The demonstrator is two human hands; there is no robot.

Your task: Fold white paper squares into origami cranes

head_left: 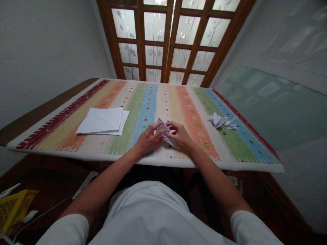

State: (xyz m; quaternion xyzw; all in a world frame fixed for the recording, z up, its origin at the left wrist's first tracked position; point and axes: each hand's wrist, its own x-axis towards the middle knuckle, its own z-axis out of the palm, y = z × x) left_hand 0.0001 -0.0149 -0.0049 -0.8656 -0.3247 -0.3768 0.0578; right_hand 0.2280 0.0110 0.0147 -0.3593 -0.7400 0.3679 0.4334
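A small folded white paper piece (165, 134) lies between both my hands near the front edge of the striped tablecloth (184, 102). My left hand (148, 137) pinches its left side with fingers closed on it. My right hand (180, 135) grips its right side, fingers curled over the paper. Part of the paper is hidden under my fingers.
A stack of flat white paper sheets (102, 120) lies to the left on the cloth. Finished folded paper figures (221, 121) sit to the right. A wooden glazed door (171, 37) stands behind the table. A yellow object (14, 207) and cables lie on the floor at lower left.
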